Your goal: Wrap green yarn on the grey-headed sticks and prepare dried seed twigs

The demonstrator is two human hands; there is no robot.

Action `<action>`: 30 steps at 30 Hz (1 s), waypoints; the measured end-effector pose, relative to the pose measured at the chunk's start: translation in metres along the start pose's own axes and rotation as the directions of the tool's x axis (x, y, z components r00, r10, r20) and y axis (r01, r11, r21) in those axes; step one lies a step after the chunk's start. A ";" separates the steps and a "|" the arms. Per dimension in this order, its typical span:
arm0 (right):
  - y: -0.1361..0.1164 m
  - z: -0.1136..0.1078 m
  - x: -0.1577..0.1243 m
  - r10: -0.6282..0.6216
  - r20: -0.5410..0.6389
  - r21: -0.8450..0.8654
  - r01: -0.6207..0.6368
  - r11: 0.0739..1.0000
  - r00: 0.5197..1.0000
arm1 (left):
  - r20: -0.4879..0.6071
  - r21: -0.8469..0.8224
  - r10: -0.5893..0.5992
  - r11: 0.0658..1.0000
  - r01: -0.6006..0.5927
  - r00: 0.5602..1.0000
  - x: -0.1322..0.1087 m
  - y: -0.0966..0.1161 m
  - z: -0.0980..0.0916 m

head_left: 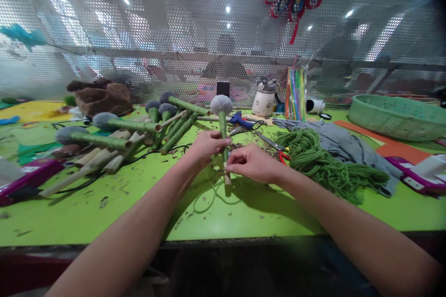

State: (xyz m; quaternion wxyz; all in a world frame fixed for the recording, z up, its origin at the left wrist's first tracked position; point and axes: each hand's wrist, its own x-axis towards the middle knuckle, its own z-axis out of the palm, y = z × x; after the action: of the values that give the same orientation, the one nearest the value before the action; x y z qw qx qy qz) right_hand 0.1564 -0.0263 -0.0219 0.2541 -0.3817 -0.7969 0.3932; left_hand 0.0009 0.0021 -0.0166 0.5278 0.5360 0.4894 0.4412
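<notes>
Upright over the table stands a mallet-like stick point(223, 126) with a round grey cloth-covered head and a shaft wrapped in green yarn; its lowest part is bare wood. My left hand point(208, 145) is closed round the middle of the shaft. Lower down, my right hand point(248, 162) pinches at the edge of the wrapping, where the green yarn point(205, 211) is wound; the exact grip is partly hidden by the fingers. A loose loop of that yarn trails on the table below.
Several similar wrapped sticks point(101, 140) and bare sticks lie left. To the right are scissors point(270, 141), a green yarn hank point(313, 158), grey cloth point(334, 141) and a green basket point(397, 123). A blue glue gun point(241, 120) and a bottle point(264, 100) stand behind.
</notes>
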 end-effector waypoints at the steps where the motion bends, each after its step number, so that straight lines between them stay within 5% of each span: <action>1: 0.001 -0.001 0.000 -0.008 -0.008 -0.005 0.008 1.000 1.000 | 0.006 -0.003 0.000 1.000 0.000 1.000 0.000 -0.001 0.000; 18: -0.003 -0.011 -0.002 -0.063 -0.139 -0.221 0.031 0.975 0.988 | 0.124 -0.083 0.057 0.995 -0.047 0.991 0.010 -0.014 0.000; 30: 0.007 -0.014 0.004 0.092 -0.051 0.013 -0.091 0.996 0.994 | 0.136 -0.182 -0.003 0.983 0.028 0.991 0.007 -0.004 -0.004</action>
State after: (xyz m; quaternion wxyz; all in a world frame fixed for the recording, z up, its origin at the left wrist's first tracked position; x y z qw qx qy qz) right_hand 0.1666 -0.0143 -0.0195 0.2585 -0.4264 -0.7696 0.3988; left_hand -0.0026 0.0091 -0.0208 0.6104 0.5100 0.4138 0.4428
